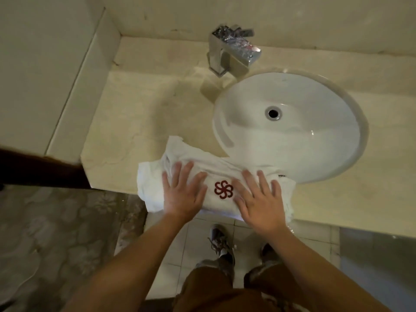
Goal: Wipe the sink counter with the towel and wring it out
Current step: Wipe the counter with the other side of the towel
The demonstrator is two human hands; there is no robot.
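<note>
Both hands (183, 194) (258, 199) press towel (155, 190) onto beige counter (135, 109).

No words or numbers can be read anywhere. The one sign is a dark red emblem (223, 189) of interlocking loops, like a pinwheel flower, on the white towel (153, 176) at the near edge of the counter. A small dark tag (281, 176) sits at the towel's far right edge, too small to read.

Beige wall (292, 21), pale floor tiles (171, 244), dim light
</note>
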